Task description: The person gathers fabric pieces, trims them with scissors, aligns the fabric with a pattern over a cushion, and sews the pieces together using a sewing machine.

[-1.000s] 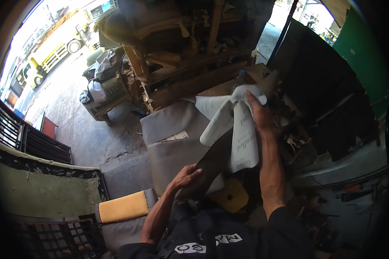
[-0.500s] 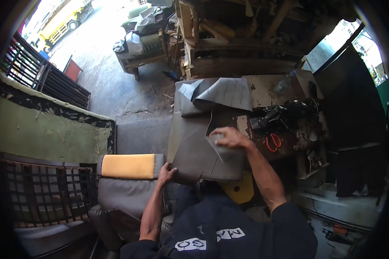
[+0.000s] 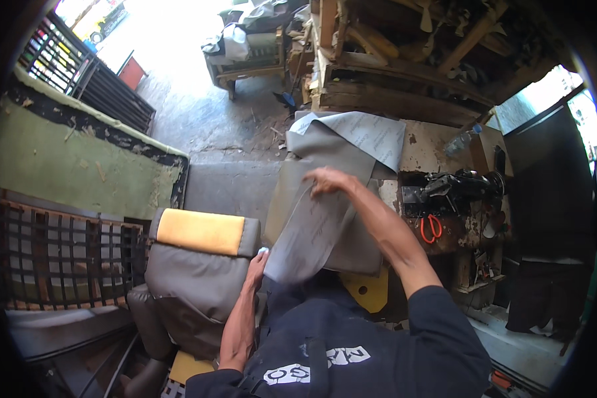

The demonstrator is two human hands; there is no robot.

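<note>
Apparently pinching the sheet (image 3: 305,240) in the right hand (image 3: 328,182); cannot tell the grip of the left hand (image 3: 257,263) beside it. Newly turned pale side up, so probably mid-flip.

Grey sheet (image 3: 305,232), left of sewing machine (image 3: 461,188): lower end blurred
Wooden rack (image 3: 398,103), beyond sewing machine: cut by top edge

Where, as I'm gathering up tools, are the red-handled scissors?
On the head view's right, the red-handled scissors lie on the worktable, just below the black sewing machine.
</note>
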